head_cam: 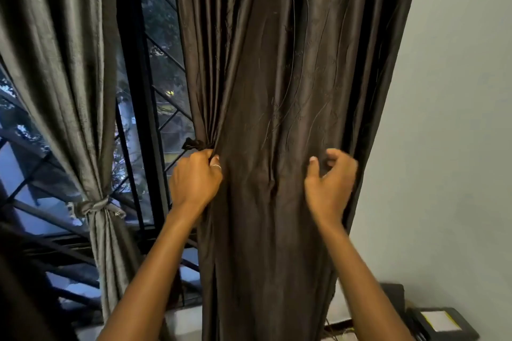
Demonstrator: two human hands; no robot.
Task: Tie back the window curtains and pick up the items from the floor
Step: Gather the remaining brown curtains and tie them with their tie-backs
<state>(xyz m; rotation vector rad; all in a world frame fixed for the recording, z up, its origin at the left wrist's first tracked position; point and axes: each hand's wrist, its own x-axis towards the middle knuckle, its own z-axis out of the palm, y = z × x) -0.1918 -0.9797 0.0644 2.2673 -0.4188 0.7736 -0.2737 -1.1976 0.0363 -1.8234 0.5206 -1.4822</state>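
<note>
Window had 1 of 2 curtains done: grey curtain left of it was tied. Brown curtain right of it hung loose. Left hand gripped its window-side folds by tie. Right hand was half-curled at the fabric, grip unclear. Floor pickup probably pending.

No writing can be read anywhere; the pale label on the black box is too blurred.

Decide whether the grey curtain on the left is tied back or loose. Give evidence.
Tied back: a fabric band cinches the grey curtain into a narrow waist, baring the window.
</note>
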